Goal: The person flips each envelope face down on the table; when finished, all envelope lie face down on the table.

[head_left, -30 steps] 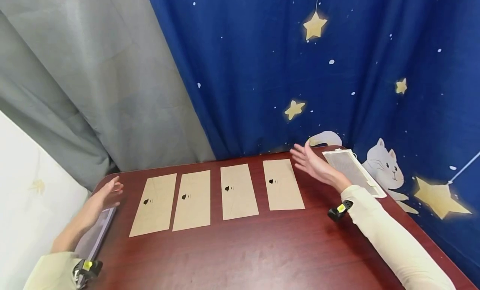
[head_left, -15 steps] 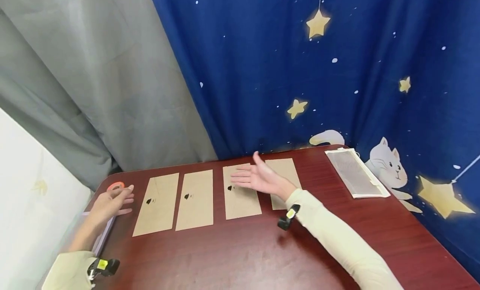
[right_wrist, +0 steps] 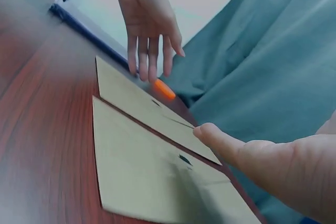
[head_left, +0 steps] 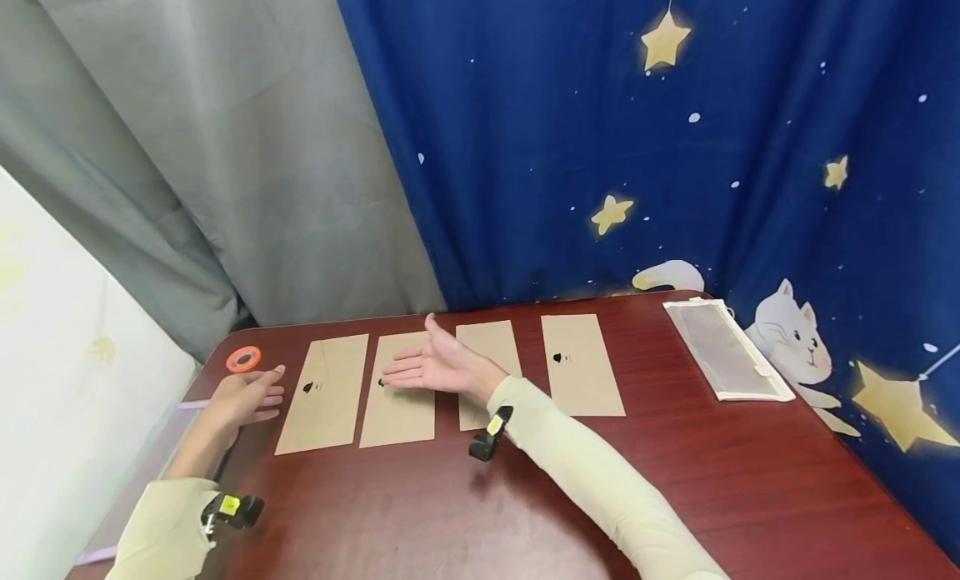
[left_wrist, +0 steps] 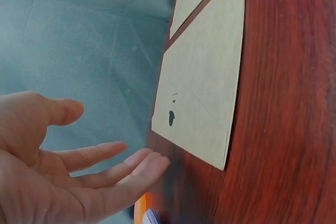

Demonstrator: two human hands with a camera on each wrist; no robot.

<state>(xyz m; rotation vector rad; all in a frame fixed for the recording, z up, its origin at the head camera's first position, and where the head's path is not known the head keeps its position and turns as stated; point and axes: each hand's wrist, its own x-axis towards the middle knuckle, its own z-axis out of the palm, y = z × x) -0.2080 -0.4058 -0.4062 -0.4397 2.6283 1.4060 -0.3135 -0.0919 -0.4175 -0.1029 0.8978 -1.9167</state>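
Several flat tan, envelope-like papers, each with a small black hat print, lie in a row on the table. My right hand (head_left: 442,363) hovers palm turned inward, fingers straight, over the second paper (head_left: 393,422) from the left and partly covers the third paper (head_left: 483,338). My left hand (head_left: 243,397) is held up left of the leftmost paper (head_left: 326,405), its fingers apart and holding nothing. Just behind it lies an orange tape roll (head_left: 233,361). In the right wrist view, the thumb of my right hand (right_wrist: 273,156) overlaps the papers.
A mesh pouch with a white border (head_left: 723,347) lies at the table's right rear. A second, purple-edged pouch (head_left: 142,488) is at the left edge, partly behind my left arm. The rightmost paper (head_left: 588,376) is uncovered. Grey and blue curtains (head_left: 525,147) hang behind the dark red table (head_left: 390,513).
My right hand has swept left, from beyond the rightmost paper to over the second one. The left hand has shifted slightly right and nearer, uncovering the orange tape roll. The papers stay put.
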